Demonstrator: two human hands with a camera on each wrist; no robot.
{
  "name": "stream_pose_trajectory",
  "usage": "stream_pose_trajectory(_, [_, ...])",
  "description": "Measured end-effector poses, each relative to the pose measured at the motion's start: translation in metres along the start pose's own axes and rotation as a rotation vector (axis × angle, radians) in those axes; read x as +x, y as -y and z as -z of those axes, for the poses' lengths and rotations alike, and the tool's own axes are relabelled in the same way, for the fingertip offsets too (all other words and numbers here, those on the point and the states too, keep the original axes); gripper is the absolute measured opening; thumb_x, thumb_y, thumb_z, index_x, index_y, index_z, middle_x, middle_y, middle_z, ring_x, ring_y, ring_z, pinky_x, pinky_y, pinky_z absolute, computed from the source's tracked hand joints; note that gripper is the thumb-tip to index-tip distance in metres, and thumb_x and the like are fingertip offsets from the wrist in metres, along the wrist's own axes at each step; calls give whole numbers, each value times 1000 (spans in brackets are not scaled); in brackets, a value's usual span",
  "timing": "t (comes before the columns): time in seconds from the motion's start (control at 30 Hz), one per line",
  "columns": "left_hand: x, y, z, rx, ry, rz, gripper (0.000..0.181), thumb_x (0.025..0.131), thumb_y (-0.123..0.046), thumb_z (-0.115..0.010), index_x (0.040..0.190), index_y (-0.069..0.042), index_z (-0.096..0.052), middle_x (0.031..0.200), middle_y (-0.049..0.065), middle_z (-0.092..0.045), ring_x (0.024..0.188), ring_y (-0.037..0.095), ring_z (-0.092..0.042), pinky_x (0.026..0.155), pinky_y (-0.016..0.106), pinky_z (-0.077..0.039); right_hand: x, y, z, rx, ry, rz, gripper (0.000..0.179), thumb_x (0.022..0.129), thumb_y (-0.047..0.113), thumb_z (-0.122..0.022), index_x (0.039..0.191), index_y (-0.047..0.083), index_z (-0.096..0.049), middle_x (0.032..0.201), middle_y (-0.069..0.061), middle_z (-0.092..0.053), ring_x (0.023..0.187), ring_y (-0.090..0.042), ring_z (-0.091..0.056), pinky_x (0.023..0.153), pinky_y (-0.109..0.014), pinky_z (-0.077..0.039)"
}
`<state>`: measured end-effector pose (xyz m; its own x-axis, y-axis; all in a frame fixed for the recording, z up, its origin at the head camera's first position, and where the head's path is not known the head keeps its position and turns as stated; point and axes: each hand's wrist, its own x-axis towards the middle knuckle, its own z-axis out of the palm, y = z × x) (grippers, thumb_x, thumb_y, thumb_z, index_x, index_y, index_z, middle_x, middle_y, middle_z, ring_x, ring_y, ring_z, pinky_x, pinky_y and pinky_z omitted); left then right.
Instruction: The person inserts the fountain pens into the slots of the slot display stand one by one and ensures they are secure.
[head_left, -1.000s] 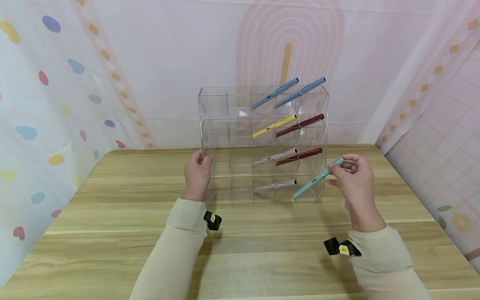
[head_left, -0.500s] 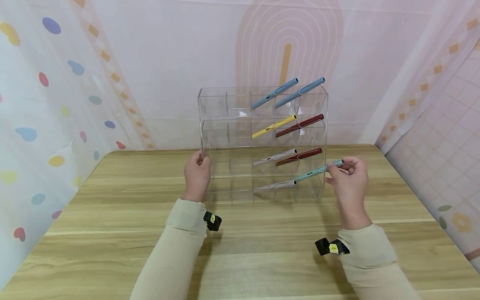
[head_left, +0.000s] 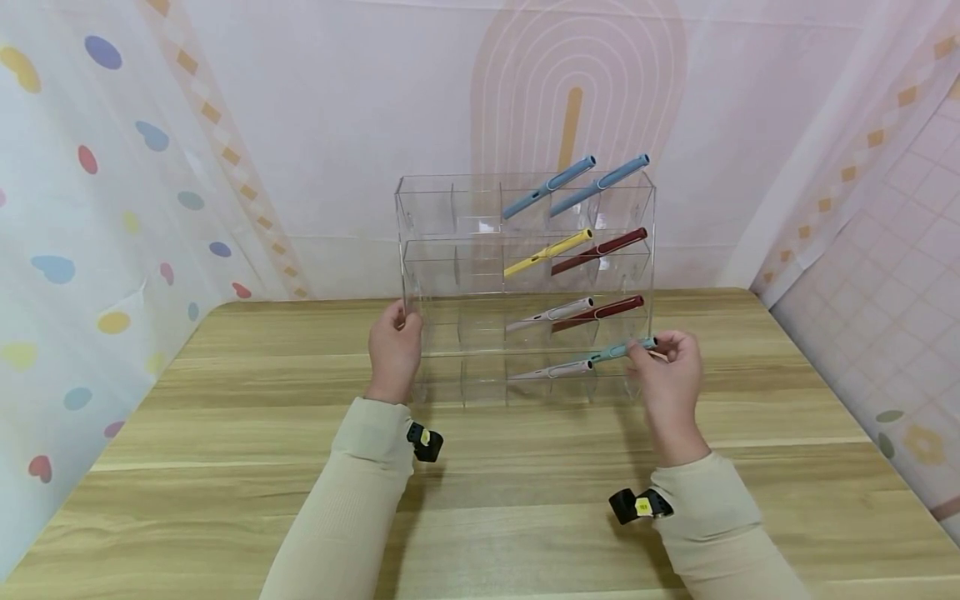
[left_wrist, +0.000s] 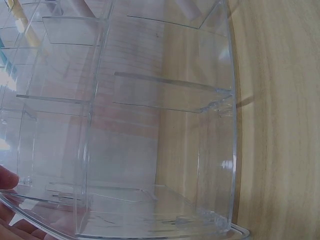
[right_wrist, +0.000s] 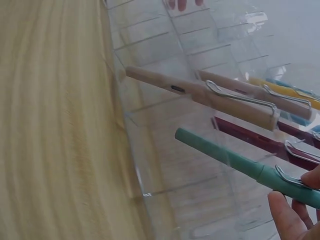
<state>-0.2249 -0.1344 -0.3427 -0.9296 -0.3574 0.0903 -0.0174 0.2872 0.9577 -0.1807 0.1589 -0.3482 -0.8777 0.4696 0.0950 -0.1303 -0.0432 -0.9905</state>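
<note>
A clear acrylic pen rack with stepped, divided tiers stands on the table. My left hand pinches its left side panel between thumb and fingers; part of that thumb shows in the left wrist view. Near the cap end, my right hand pinches a turquoise pen with a metal clip. The pen slants down leftward into the lowest tier, right of a pale pink pen. In the head view that pink pen hides the turquoise pen's lower end. Whether it touches the rack floor I cannot tell.
Higher tiers hold two blue pens, a yellow pen, two dark red pens and another pale pink pen. The rack's left compartments show no pens. Wooden tabletop lies in front; a patterned curtain hangs behind.
My right hand has moved left toward the rack, bringing the turquoise pen from in front of the lowest tier into its right part. The left hand and rack stay in place.
</note>
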Motion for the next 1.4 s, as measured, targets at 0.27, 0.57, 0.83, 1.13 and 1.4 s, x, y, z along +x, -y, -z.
stream_pose_trajectory(0.27, [1, 0, 0, -1, 6, -1, 32, 96, -14, -42, 119, -4, -61, 123, 16, -60, 95, 21, -47, 66, 30, -35, -3, -8, -6, 7, -1, -8, 27, 83, -8, -62, 94, 7, -42, 87, -3, -48, 67, 1, -60, 55, -19, -52])
stream_pose_trajectory(0.57, [2, 0, 0, 5, 9, -11, 31, 95, -13, -41, 118, -3, -61, 121, 15, -60, 95, 22, -47, 67, 31, -36, -5, -18, -10, 14, 21, -3, 27, 83, -10, -61, 93, 6, -42, 88, -4, -46, 67, 1, -59, 57, -20, -53])
stream_pose_trajectory(0.83, [2, 0, 0, 8, 11, -13, 31, 96, -14, -41, 117, -3, -61, 123, 17, -59, 91, 22, -45, 66, 31, -35, -9, -21, -10, -10, 58, -26, 27, 84, -9, -61, 94, 5, -41, 88, -3, -48, 70, 0, -60, 59, -20, -53])
stream_pose_trajectory(1.13, [2, 0, 0, 5, 8, 2, 32, 96, -14, -42, 120, -5, -61, 124, 16, -59, 102, 22, -48, 71, 30, -37, -11, -23, -6, -23, 71, -14, 27, 84, -11, -60, 93, 4, -40, 85, -3, -49, 70, -1, -59, 60, -18, -52])
stream_pose_trajectory(1.4, [0, 0, 1, 3, 8, 6, 37, 96, -15, -42, 128, -4, -58, 128, 13, -57, 101, 21, -47, 67, 27, -37, -11, -26, -4, -49, 75, -8, 26, 84, -11, -60, 95, 4, -41, 85, -2, -51, 72, -1, -58, 61, -17, -52])
